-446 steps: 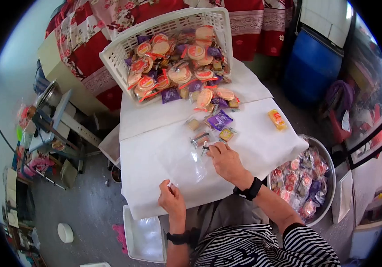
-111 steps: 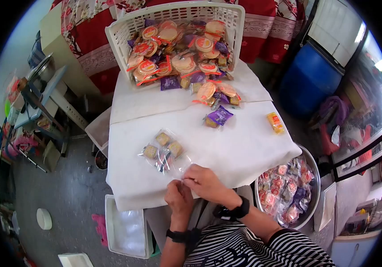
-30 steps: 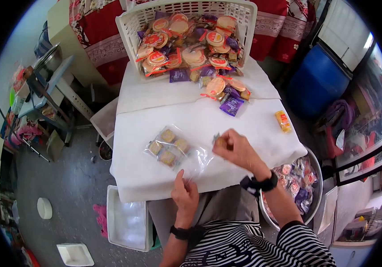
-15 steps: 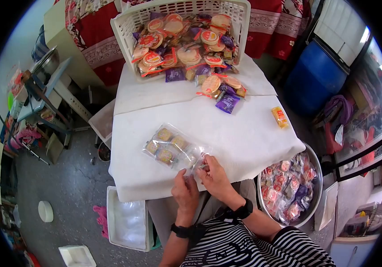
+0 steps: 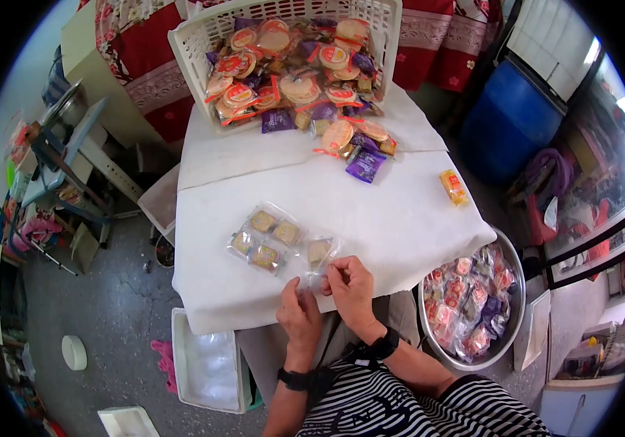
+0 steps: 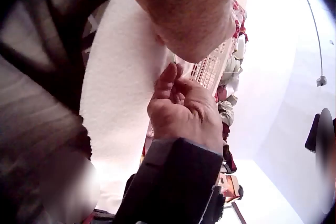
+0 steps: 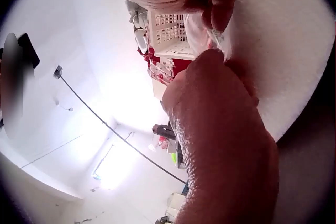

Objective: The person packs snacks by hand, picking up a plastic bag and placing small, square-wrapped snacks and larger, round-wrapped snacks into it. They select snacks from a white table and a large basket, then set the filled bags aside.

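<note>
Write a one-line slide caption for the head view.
Left hand and right hand pinch a clear snack bag on the white table.

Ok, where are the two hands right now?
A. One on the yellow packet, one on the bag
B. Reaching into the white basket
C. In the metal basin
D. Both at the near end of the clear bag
D: the left hand and the right hand both pinch the near end of the clear bag by the table edge, away from the basket and basin.
</note>
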{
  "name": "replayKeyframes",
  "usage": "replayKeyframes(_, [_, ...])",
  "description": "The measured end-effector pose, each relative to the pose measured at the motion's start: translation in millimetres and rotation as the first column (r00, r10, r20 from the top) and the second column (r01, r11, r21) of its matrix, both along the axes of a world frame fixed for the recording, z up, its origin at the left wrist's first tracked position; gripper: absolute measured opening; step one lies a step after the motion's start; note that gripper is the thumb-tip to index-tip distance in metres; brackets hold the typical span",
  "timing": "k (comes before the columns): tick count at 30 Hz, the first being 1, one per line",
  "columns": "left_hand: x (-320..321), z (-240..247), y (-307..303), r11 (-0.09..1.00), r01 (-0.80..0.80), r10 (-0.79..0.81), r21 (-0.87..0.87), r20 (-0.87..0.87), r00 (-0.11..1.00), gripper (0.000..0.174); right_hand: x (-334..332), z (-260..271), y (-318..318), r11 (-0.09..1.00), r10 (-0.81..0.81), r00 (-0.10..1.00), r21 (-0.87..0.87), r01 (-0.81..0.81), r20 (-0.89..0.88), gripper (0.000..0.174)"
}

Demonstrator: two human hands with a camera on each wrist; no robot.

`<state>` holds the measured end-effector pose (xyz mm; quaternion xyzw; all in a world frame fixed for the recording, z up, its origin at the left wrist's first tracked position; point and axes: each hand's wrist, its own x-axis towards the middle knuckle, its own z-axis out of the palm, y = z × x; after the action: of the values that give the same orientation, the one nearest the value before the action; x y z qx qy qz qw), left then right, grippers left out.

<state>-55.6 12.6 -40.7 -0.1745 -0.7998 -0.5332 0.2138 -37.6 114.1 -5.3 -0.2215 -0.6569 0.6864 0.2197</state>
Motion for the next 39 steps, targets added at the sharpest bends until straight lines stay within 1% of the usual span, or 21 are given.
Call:
replayKeyframes(4, [1, 1, 0, 1.000, 0.006, -0.005, -0.025, 0.014, 1.000, 0.024, 0, 10, -5, 0.998, 0.035, 0.998, -0.057, -0.037, -0.043, 0.011])
replayKeyframes(5, [0, -2, 0, 1.000, 0.005, -0.004, -0.018, 0.031, 1.000, 0.023, 3, 12, -3, 0.966, 0.084, 0.996, 0.246, -0.077, -0.020, 0.013])
replayKeyframes(6, [0, -3, -1, 1.000, 0.004, -0.004, -0.009, 0.048, 0.999, 0.023, 6, 15, -2, 0.843, 0.123, 0.992, 0.525, -0.114, 0.018, 0.016])
replayKeyframes(8, [1, -4, -2, 1.000, 0.006, -0.005, -0.019, 0.075, 0.997, 0.023, 11, 17, -3, 0.819, 0.101, 0.995, 0.568, -0.080, -0.006, 0.024])
replayKeyframes(10, [2, -3, -1, 0.999, 0.014, -0.011, -0.031, 0.107, 0.994, 0.023, 16, 15, -1, 0.578, 0.191, 0.981, 0.812, -0.081, -0.038, 0.025])
replayKeyframes(11, [2, -3, 0, 1.000, -0.010, 0.012, -0.025, 0.083, 0.996, 0.023, 16, 14, -1, 0.579, 0.181, 0.983, 0.812, -0.075, -0.038, 0.025])
replayKeyframes(13, [1, -2, 0, 1.000, -0.019, 0.020, -0.017, 0.055, 0.998, 0.023, 11, 10, -2, 0.345, 0.260, 0.965, 0.931, -0.122, 0.030, 0.028])
replayKeyframes(16, [0, 1, -1, 1.000, -0.010, 0.010, -0.011, -0.004, 1.000, 0.025, 1, 12, 8, 0.241, 0.152, 0.976, 0.952, -0.188, 0.154, 0.029])
replayKeyframes(20, [2, 4, -2, 0.998, -0.010, 0.013, -0.057, 0.036, 0.999, 0.026, -3, 13, 11, 0.207, 0.132, 0.976, 0.959, -0.196, 0.171, 0.026])
replayKeyframes(23, [0, 0, -5, 0.998, -0.030, 0.031, -0.047, 0.021, 0.999, 0.026, 2, 18, 26, 0.255, 0.253, 0.957, 0.945, -0.206, 0.140, 0.018])
replayKeyframes(25, [3, 11, -6, 0.996, 0.004, 0.007, -0.093, 0.120, 0.993, 0.027, 4, 24, 48, 0.595, 0.299, 0.954, 0.785, -0.172, -0.018, 0.011])
replayKeyframes(27, [2, 9, -6, 0.995, 0.000, 0.009, -0.095, 0.088, 0.996, 0.027, -13, 46, 93, 0.589, 0.188, 0.982, 0.801, -0.110, -0.004, 0.010])
replayKeyframes(29, [1, 8, -5, 0.996, -0.004, 0.009, -0.095, 0.052, 0.999, 0.027, -47, 49, 147, 0.422, 0.073, 0.993, 0.905, 0.049, -0.088, 0.010])
replayKeyframes(30, [1, 8, -4, 0.995, -0.012, 0.014, -0.100, 0.023, 1.000, 0.027, -67, 46, 178, 0.312, 0.030, 0.998, 0.949, 0.038, -0.050, 0.010])
replayKeyframes(31, [0, 8, -3, 0.994, -0.021, 0.020, -0.105, -0.008, 1.000, 0.027, -89, 37, 206, 0.242, -0.069, 0.995, 0.967, 0.083, -0.068, 0.010])
replayKeyframes(32, [-2, 7, -3, 0.994, -0.026, 0.024, -0.104, -0.014, 1.000, 0.027, -110, 29, 234, 0.218, -0.054, 0.988, 0.964, 0.154, -0.146, 0.012])
replayKeyframes(33, [-2, 5, -3, 0.994, -0.032, 0.028, -0.107, -0.036, 0.999, 0.027, -119, 42, 244, 0.181, -0.196, 0.980, 0.982, 0.045, -0.009, 0.017])
replayKeyframes(34, [-3, 5, -3, 0.993, -0.039, 0.033, -0.112, -0.058, 0.998, 0.027, -130, 46, 254, 0.182, -0.190, 0.982, 0.982, 0.049, -0.013, 0.017])
replayKeyframes(36, [-1, 7, -5, 0.994, -0.025, 0.024, -0.109, -0.006, 1.000, 0.027, -146, 53, 264, 0.393, -0.334, 0.907, 0.913, -0.112, 0.255, 0.035])
replayKeyframes(37, [0, 8, -6, 0.994, -0.002, 0.007, -0.105, 0.049, 0.999, 0.027, -149, 52, 262, 0.395, -0.328, 0.910, 0.912, -0.111, 0.253, 0.035])
replayKeyframes(39, [-1, 6, -7, 0.992, -0.005, 0.012, -0.127, 0.048, 0.999, 0.027, -156, 48, 260, 0.434, -0.404, 0.839, 0.884, -0.174, 0.364, 0.053])
